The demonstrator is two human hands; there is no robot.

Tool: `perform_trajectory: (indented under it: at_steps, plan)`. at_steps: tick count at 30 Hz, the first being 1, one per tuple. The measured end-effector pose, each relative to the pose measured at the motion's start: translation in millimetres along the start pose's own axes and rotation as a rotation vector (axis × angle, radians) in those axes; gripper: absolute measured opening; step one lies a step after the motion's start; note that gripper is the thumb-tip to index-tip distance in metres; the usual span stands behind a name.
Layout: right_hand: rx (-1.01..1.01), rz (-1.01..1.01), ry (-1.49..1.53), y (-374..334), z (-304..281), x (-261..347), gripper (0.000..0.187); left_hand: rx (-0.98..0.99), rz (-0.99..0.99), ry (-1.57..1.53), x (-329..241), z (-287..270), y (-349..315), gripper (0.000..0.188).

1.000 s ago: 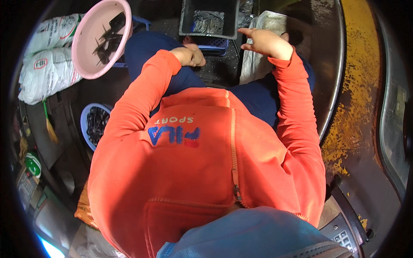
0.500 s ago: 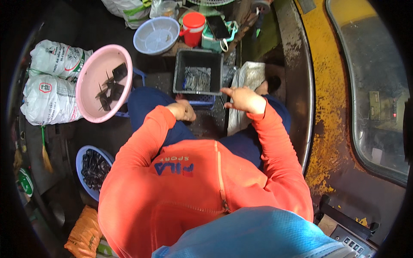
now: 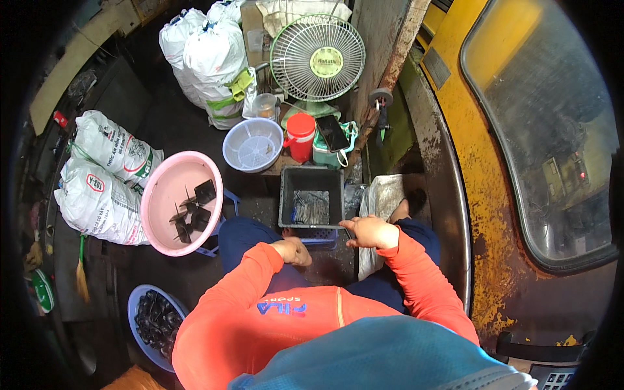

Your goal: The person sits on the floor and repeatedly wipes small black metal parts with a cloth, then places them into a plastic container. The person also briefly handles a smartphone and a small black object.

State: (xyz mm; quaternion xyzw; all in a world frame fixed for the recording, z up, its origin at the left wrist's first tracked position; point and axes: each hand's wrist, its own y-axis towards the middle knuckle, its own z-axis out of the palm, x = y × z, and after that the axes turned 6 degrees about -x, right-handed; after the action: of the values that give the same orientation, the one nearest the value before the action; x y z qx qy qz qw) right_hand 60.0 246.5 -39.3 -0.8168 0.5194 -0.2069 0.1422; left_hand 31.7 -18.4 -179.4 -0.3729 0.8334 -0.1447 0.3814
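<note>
My left hand (image 3: 292, 251) rests over my left knee, its fingers curled together. Whatever it may hold is hidden. My right hand (image 3: 369, 232) is at the near right corner of a black rectangular bin (image 3: 285, 198). Its index finger stretches toward the bin's rim and the thumb stands apart, with nothing seen in the grasp. Thin grey sticks or strips (image 3: 311, 208) lie in a heap on the bin's floor. Left of my knee, a pink basin (image 3: 160, 214) holds several dark, flat pieces with thin spikes (image 3: 195, 211).
Near my left side, a blue basin (image 3: 134, 315) is full of shiny black pieces. White sacks (image 3: 107, 208) stand at the left. Past the bin are a pale blue basin (image 3: 253, 144), a red jug (image 3: 299, 138) and a fan (image 3: 318, 58). A yellow, rusty machine panel (image 3: 487, 214) borders the right.
The view has tilted upward, so everything sits lower in the picture and the fan shows. Both hands keep nearly the same places by the knee and the bin corner.
</note>
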Motion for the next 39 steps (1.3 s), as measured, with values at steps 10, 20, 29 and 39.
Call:
perform_trajectory:
  at_steps: [10, 20, 29, 39]
  plan:
    - [-0.009, -0.017, 0.027, -7.8, -9.1, 2.8, 0.063, 0.064, 0.007, 0.025, -3.4, 0.2, 2.4, 0.036]
    - [-0.034, -0.023, 0.048, -9.6, -6.7, -0.5, 0.064, 0.038, 0.593, -0.616, 16.7, 14.9, 14.3, 0.020]
    - [-0.042, -0.035, 0.042, -8.9, -4.6, -1.5, 0.063, -0.039, 0.186, -0.194, -1.9, 7.1, -3.3, 0.018]
    - [-0.030, -0.033, 0.040, -6.5, -1.8, -2.7, 0.063, 0.042, 0.500, -0.458, -12.7, -11.4, -13.1, 0.015]
